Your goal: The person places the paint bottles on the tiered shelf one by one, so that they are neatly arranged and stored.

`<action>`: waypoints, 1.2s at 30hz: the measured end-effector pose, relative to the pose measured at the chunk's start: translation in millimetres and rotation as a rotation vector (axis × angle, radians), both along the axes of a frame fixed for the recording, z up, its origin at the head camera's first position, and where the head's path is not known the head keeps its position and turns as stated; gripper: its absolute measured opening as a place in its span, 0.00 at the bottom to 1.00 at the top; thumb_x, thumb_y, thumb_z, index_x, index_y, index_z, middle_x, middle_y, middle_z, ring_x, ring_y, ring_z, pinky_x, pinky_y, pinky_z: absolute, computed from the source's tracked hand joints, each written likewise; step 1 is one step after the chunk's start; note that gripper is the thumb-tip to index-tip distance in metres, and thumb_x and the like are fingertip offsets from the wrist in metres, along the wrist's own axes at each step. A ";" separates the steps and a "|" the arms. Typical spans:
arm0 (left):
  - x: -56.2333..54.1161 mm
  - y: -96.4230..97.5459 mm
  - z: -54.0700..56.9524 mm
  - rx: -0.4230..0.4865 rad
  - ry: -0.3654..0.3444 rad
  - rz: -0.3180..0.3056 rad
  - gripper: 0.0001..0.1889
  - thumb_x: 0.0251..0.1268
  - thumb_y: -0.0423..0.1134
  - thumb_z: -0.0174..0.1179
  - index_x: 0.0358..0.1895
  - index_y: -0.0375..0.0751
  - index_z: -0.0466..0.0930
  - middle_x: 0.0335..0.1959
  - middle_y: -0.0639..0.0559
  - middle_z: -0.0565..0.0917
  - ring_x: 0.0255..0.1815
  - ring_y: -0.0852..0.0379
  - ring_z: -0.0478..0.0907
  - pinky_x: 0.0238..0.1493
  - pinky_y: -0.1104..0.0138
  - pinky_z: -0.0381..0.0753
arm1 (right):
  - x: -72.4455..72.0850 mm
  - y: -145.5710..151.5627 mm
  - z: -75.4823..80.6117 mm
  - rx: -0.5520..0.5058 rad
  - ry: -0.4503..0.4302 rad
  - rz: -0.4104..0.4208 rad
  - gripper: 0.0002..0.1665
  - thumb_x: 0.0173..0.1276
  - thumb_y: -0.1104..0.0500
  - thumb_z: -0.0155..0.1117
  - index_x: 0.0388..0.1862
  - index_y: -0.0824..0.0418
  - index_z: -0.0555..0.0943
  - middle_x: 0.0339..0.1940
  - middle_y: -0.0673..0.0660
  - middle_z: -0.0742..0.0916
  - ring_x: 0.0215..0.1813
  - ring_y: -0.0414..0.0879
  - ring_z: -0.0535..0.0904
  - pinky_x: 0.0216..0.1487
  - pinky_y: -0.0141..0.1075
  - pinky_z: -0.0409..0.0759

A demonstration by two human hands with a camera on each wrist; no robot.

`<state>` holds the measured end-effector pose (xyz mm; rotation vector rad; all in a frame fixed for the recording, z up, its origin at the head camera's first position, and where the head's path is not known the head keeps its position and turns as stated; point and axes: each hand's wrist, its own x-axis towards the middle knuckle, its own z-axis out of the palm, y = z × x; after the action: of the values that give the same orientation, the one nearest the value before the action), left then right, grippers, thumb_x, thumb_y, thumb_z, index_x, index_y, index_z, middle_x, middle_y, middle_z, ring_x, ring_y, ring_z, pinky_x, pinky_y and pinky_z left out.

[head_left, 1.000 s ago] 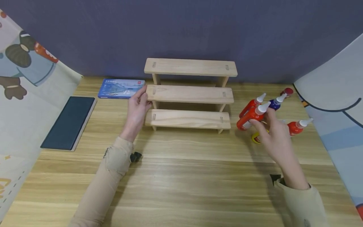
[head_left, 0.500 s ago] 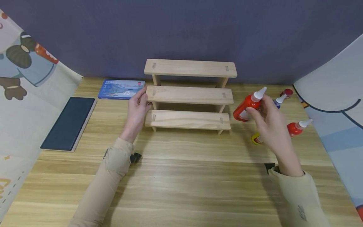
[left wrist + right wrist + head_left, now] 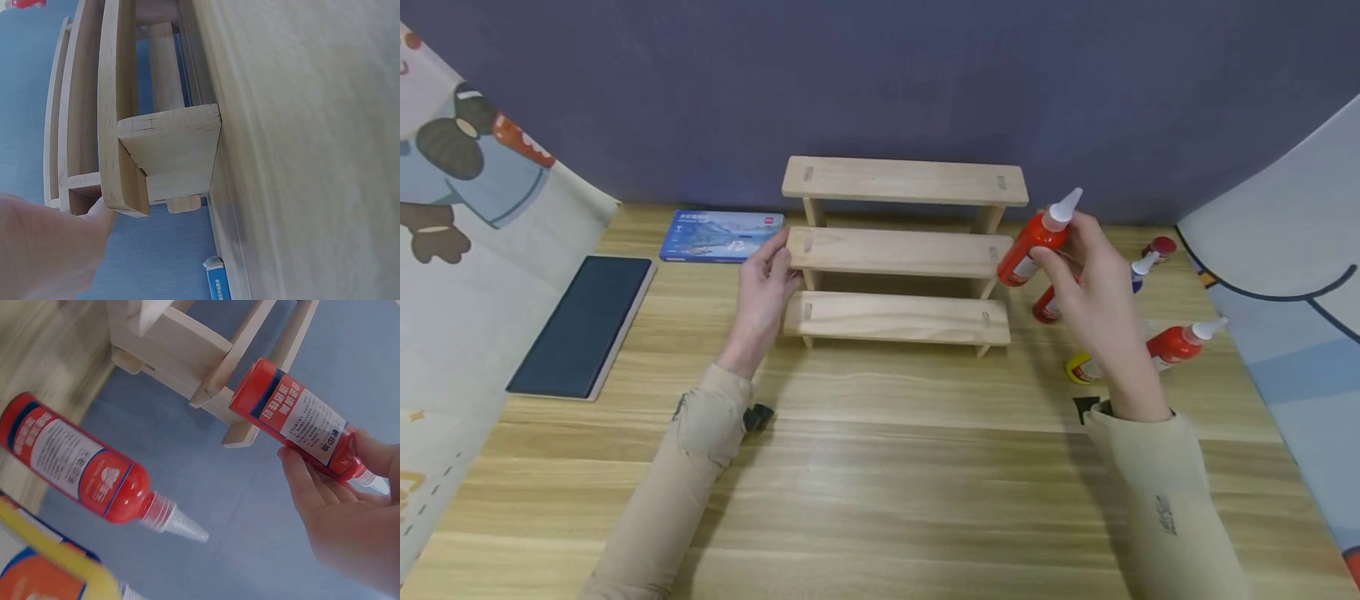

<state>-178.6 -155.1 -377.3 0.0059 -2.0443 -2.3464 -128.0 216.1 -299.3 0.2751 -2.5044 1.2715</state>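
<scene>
Red bottle (image 3: 1028,254) with a white nozzle is clasped in the right hand (image 3: 1093,287), thumb on one side and fingers on the other, held off the surface (image 3: 887,500) beside the right end of the three-tier wooden stand (image 3: 902,250). It tilts, nozzle up and to the right; whether its base touches the middle tier, I cannot tell. Well apart from that, the left hand (image 3: 760,292) grips the stand's left end at the middle tier, some of its fingers hidden.

The step in hand looks like bringing the bottle to the stand while the other hand steadies it. A next move onto a tier would call for lifting the base clear of the edge, turning the bottle upright and lowering it gently.

Farther out, a second red bottle (image 3: 1047,307), a blue bottle (image 3: 1141,273) and a third red bottle (image 3: 1176,346) wait at the right. Across at the left lie a blue box (image 3: 722,236) and a dark book (image 3: 580,325).
</scene>
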 end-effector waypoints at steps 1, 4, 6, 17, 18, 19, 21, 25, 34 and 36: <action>0.0 -0.1 -0.2 0.000 0.001 0.000 0.27 0.91 0.33 0.38 0.85 0.31 0.52 0.85 0.37 0.58 0.83 0.42 0.62 0.78 0.58 0.70 | -2.3 -1.6 0.6 -0.006 -0.006 0.000 0.29 0.80 0.70 0.65 0.76 0.70 0.71 0.71 0.65 0.82 0.71 0.60 0.80 0.71 0.40 0.81; 0.0 -0.1 -0.4 0.003 0.005 -0.001 0.27 0.91 0.33 0.38 0.85 0.32 0.52 0.85 0.37 0.58 0.83 0.43 0.62 0.79 0.58 0.69 | -8.0 -6.3 2.7 -0.022 -0.024 0.003 0.29 0.81 0.69 0.63 0.77 0.69 0.70 0.72 0.65 0.81 0.72 0.59 0.78 0.73 0.43 0.80; -0.2 -0.1 -0.7 0.004 0.004 -0.002 0.27 0.91 0.33 0.39 0.85 0.32 0.53 0.85 0.37 0.58 0.83 0.43 0.62 0.79 0.58 0.69 | -11.2 -9.0 4.3 -0.032 -0.034 0.008 0.29 0.82 0.68 0.62 0.78 0.69 0.69 0.73 0.65 0.80 0.73 0.59 0.77 0.73 0.44 0.79; -0.2 0.3 0.8 -0.006 0.005 0.007 0.27 0.92 0.34 0.38 0.85 0.32 0.53 0.85 0.37 0.58 0.82 0.43 0.62 0.79 0.57 0.69 | -32.7 -17.1 6.3 -0.029 -0.045 0.009 0.28 0.83 0.65 0.62 0.77 0.72 0.70 0.72 0.67 0.80 0.73 0.58 0.78 0.74 0.46 0.78; -0.2 0.4 0.8 -0.008 0.004 0.007 0.27 0.92 0.34 0.38 0.85 0.32 0.53 0.85 0.37 0.58 0.82 0.43 0.62 0.79 0.57 0.69 | -34.3 -17.5 6.0 -0.030 -0.049 0.010 0.28 0.83 0.65 0.62 0.77 0.72 0.70 0.73 0.67 0.80 0.73 0.58 0.78 0.74 0.46 0.78; -0.4 0.4 0.3 -0.009 0.006 0.008 0.27 0.92 0.34 0.38 0.85 0.31 0.53 0.85 0.36 0.58 0.82 0.43 0.62 0.79 0.57 0.69 | -35.6 -18.1 5.6 -0.033 -0.055 0.013 0.29 0.83 0.65 0.62 0.77 0.72 0.70 0.73 0.67 0.80 0.73 0.58 0.78 0.74 0.46 0.78; -0.5 0.8 -0.1 -0.010 0.007 0.008 0.27 0.91 0.33 0.38 0.85 0.31 0.53 0.85 0.36 0.58 0.82 0.42 0.62 0.79 0.57 0.70 | -37.8 -18.7 4.8 -0.037 -0.062 0.017 0.29 0.83 0.65 0.62 0.77 0.72 0.69 0.73 0.67 0.80 0.73 0.58 0.78 0.74 0.46 0.79; -0.3 1.4 0.2 -0.015 0.010 0.010 0.27 0.91 0.33 0.38 0.85 0.32 0.53 0.85 0.36 0.59 0.82 0.43 0.63 0.78 0.58 0.70 | -40.2 -19.1 4.3 -0.038 -0.067 0.013 0.30 0.83 0.64 0.62 0.78 0.71 0.69 0.73 0.67 0.80 0.74 0.57 0.78 0.73 0.44 0.79; -0.1 1.5 1.0 -0.023 0.000 0.016 0.27 0.92 0.34 0.39 0.85 0.33 0.53 0.86 0.38 0.57 0.82 0.43 0.63 0.79 0.56 0.70 | -41.1 -18.5 2.9 -0.022 -0.068 0.008 0.30 0.83 0.62 0.63 0.78 0.71 0.68 0.75 0.67 0.79 0.75 0.57 0.77 0.74 0.44 0.79; 0.0 1.0 0.3 -0.027 -0.005 0.020 0.27 0.92 0.34 0.39 0.85 0.33 0.53 0.86 0.38 0.57 0.82 0.43 0.62 0.79 0.56 0.70 | -41.3 -18.4 2.0 -0.016 -0.068 0.014 0.31 0.84 0.61 0.63 0.78 0.71 0.68 0.75 0.67 0.79 0.75 0.57 0.76 0.74 0.45 0.78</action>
<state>-178.6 -154.1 -377.0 0.0305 -2.0680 -2.3095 -169.3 197.6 -297.3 0.2505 -2.5517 1.3272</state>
